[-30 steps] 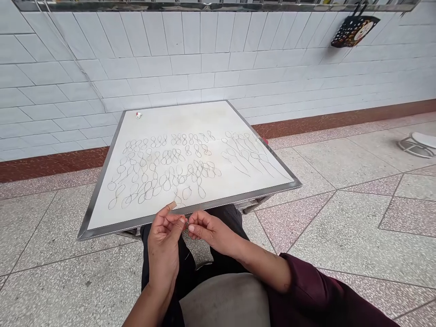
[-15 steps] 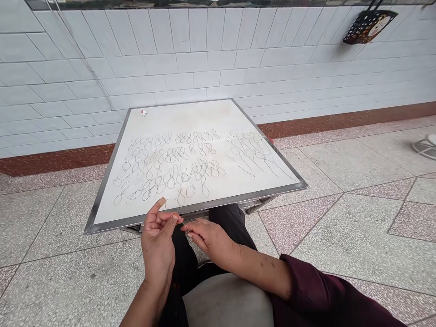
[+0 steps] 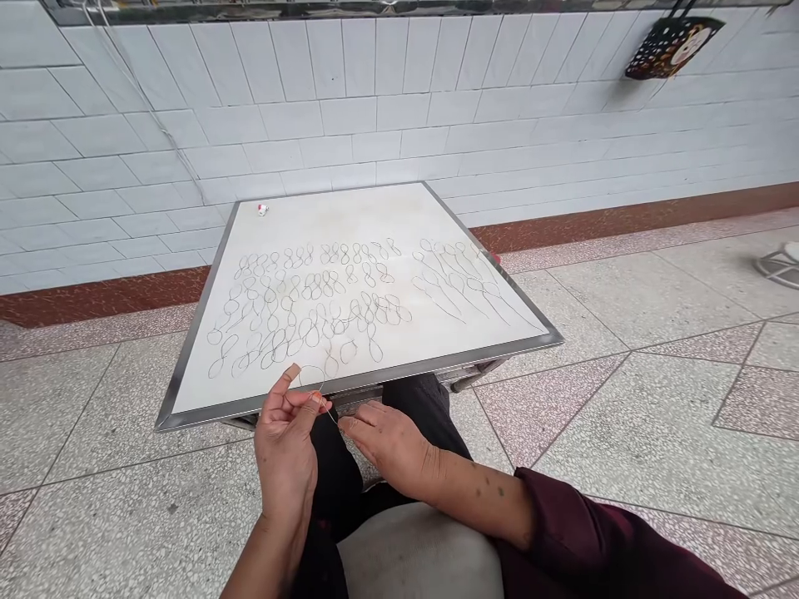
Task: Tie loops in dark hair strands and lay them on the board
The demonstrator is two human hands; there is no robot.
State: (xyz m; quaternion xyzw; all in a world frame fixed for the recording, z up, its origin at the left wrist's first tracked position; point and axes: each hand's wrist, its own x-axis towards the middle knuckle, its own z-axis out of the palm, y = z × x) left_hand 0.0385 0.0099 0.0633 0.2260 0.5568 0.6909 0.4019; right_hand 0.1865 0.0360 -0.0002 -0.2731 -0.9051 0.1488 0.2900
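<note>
A thin wire [image 3: 310, 368] with a round loop at its upper end is pinched between the thumb and forefinger of my left hand [image 3: 288, 441], over the table's front edge. The wire's tail runs down to the right, where the fingertips of my right hand [image 3: 390, 441] are closed on it. Several thin twisted wire loops [image 3: 315, 284], many in figure-eight shapes, lie in rows on the white table [image 3: 349, 208]. Several single loops with long tails [image 3: 459, 266] lie on its right side.
A small red and white object [image 3: 263, 210] sits at the table's back left corner. Behind stands a white tiled wall [image 3: 349, 125], with a patterned bag [image 3: 674, 48] hanging at the upper right. Part of a stool [image 3: 780, 264] shows at the far right.
My right hand has shifted slightly right, and the gap between my hands is a little wider, with more wire showing. My left hand has moved slightly left with the loop.
</note>
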